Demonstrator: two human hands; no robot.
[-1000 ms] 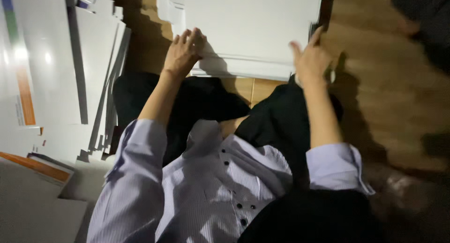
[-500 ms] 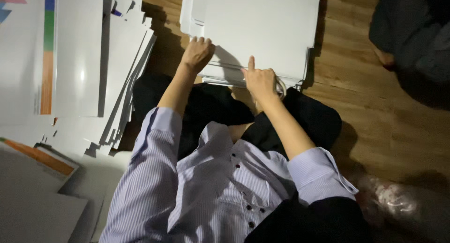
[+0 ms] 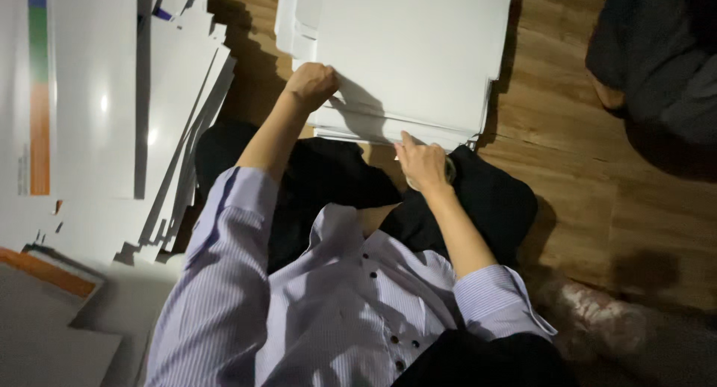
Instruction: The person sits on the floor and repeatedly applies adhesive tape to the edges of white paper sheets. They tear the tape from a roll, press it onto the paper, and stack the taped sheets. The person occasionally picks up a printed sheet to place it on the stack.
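A thick stack of large white sheets (image 3: 418,51) lies on the wood floor in front of my crossed legs. My left hand (image 3: 312,84) is curled into a fist on the stack's near left corner, pinching the top sheets. My right hand (image 3: 422,163) lies at the middle of the stack's near edge, with a fingertip touching the sheets. A small round object (image 3: 448,170) shows under that hand, over my dark trouser leg; I cannot tell what it is or whether the hand grips it.
More white boards (image 3: 97,110), some with coloured stripes, are fanned out on the left and reach the lower left corner. Another person in dark clothing (image 3: 657,66) sits at the upper right. Crumpled clear plastic (image 3: 597,320) lies at the lower right on the wood floor (image 3: 567,170).
My right hand slid left from the stack's right corner to the middle of its near edge. My left hand stayed at the stack's left edge and closed into a fist on its near corner.
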